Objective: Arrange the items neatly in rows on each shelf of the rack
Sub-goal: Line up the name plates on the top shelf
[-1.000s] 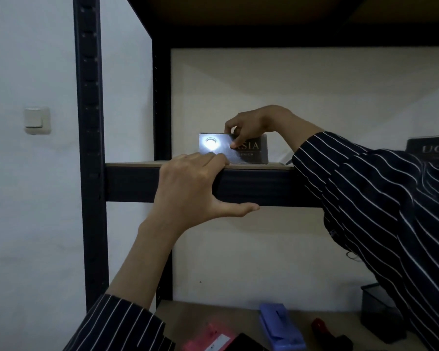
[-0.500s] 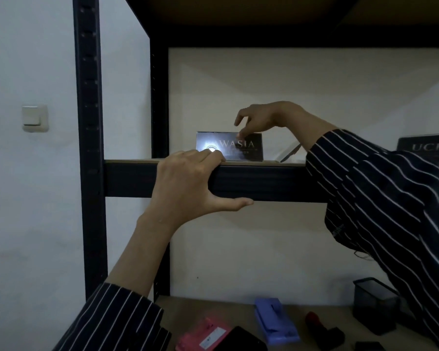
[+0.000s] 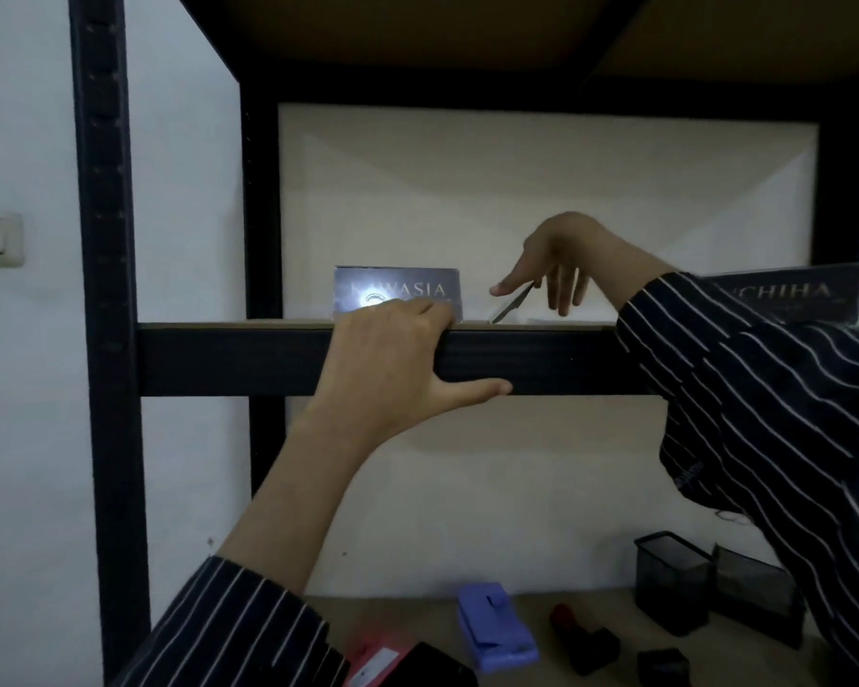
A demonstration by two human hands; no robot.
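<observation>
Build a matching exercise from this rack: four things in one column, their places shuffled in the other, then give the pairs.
1. dark glossy box lettered WASIA
2. lilac plastic case
3. left black mesh container
4. left hand

A. lower shelf, right side
B. gripping the black front beam
C. upper shelf, behind the fingers
D. lower shelf, middle

Pairs: 1-C, 2-D, 3-A, 4-B
</observation>
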